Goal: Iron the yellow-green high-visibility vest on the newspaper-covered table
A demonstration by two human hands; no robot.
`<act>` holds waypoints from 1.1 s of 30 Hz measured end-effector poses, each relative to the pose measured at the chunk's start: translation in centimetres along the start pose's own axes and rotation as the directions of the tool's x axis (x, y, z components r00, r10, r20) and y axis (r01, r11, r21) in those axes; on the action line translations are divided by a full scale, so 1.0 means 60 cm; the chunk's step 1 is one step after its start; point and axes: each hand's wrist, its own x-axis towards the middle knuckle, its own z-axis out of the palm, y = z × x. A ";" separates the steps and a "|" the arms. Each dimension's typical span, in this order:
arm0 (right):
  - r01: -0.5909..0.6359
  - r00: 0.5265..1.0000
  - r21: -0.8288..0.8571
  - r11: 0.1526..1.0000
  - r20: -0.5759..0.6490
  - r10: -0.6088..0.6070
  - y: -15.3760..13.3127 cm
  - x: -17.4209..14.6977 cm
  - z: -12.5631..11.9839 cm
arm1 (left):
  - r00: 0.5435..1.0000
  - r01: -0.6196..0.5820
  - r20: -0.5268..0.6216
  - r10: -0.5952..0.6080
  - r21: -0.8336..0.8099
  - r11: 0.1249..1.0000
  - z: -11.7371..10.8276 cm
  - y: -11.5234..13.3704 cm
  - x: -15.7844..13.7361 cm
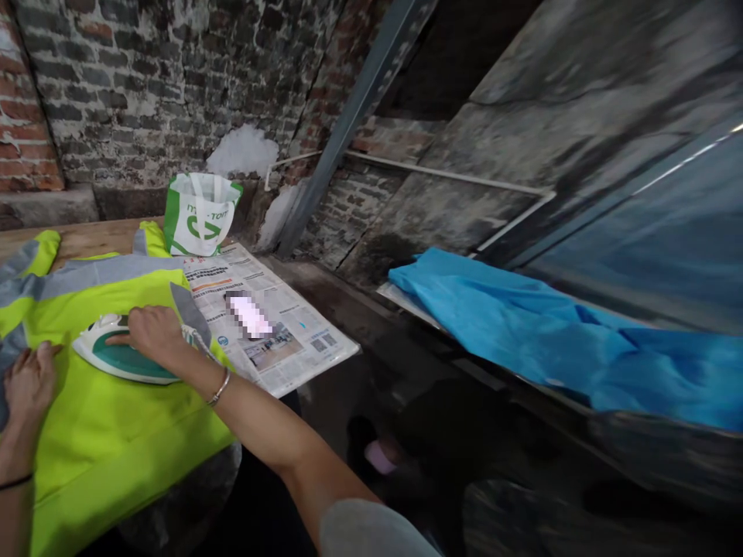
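Observation:
A white and green clothes iron (131,360) rests on a bright yellow garment with grey bands (131,433), at the left of the view. My right hand (154,333) is wrapped round the iron's handle, and a metal bracelet circles that wrist. The iron's tip points left, towards my left hand (32,379). That hand lies on the garment by a grey band, thumb stretched out, holding nothing that I can see. From the iron's rear, a pale cord (200,342) runs down beside my right forearm.
Newspaper (316,363) covers the table's right end, with a blurred-out phone-sized object (249,313) on it. A white and green bag (200,216) stands behind. Blue cloth (522,317) lies on a surface to the right, across a dark gap. A brick wall (145,85) rises behind.

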 end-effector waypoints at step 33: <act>-0.017 1.000 0.032 0.999 -0.002 0.017 0.002 0.024 0.013 | 0.997 0.068 0.039 -0.068 -0.004 0.998 -0.017 0.023 -0.008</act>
